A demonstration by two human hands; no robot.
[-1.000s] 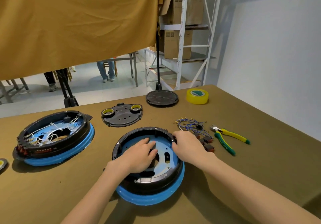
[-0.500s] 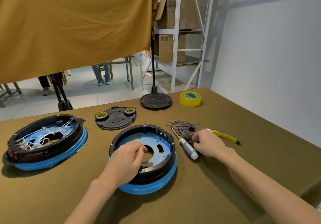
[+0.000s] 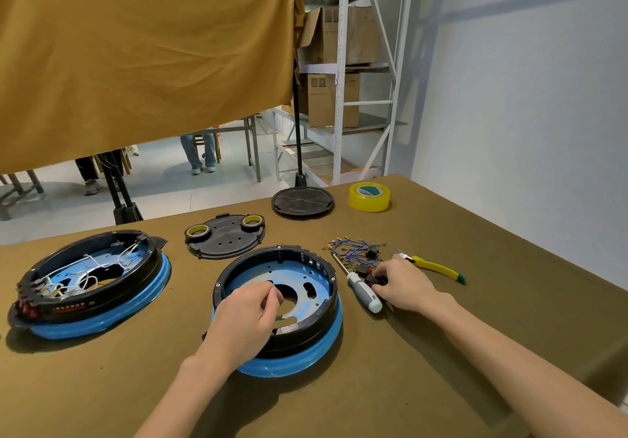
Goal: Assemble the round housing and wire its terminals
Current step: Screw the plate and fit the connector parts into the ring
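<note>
Left hand (image 3: 245, 318): forearm entering from 6 o'clock, wrist over the near rim of the round housing (image 3: 299, 332), fingers curled loosely over the blue inner plate, thumb tip against the forefinger near the centre hole; anything pinched there too small to tell. Right hand (image 3: 404, 286): forearm in from 4 o'clock, palm down on the olive table (image 3: 441, 386), fingertips closed around small red-and-black terminal parts (image 3: 365, 272) just at 3 o'clock of the housing. Beside those fingers, a white-handled screwdriver (image 3: 362, 289), tip toward 11 o'clock. Blue wires (image 3: 353, 249) at 1 o'clock of the housing; yellow-green pliers (image 3: 438, 267) beyond the knuckles. Second, already wired housing (image 3: 91, 284) at 9 o'clock, black cover plate (image 3: 226, 237) at 12 o'clock, yellow tape roll (image 3: 369, 197) far at 1 o'clock.
</note>
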